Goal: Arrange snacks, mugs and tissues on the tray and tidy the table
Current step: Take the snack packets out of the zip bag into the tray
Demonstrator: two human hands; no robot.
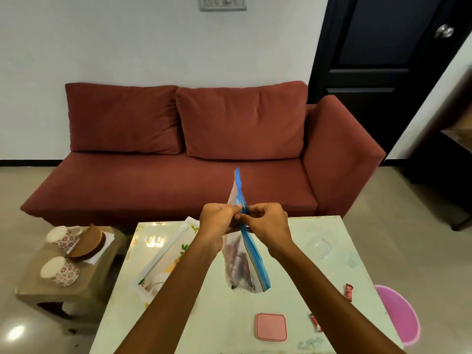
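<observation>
A rust-red fabric sofa point(178, 159) with two back cushions stands against the white wall point(127, 42). A dark panelled door point(378, 52) with a round metal knob point(444, 31) is at its right. A grey switch plate point(222, 2) hangs above.

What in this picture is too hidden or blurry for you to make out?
All in the head view:
- Contents of the zip bag: dark reddish shapes blurred behind the plastic, partly covered by the left hand and right hand.
- Tray: the left forearm hides much of it.
- Print on the two red packets: too small to read.
- Pink round object: partly hidden behind the table edge.
</observation>
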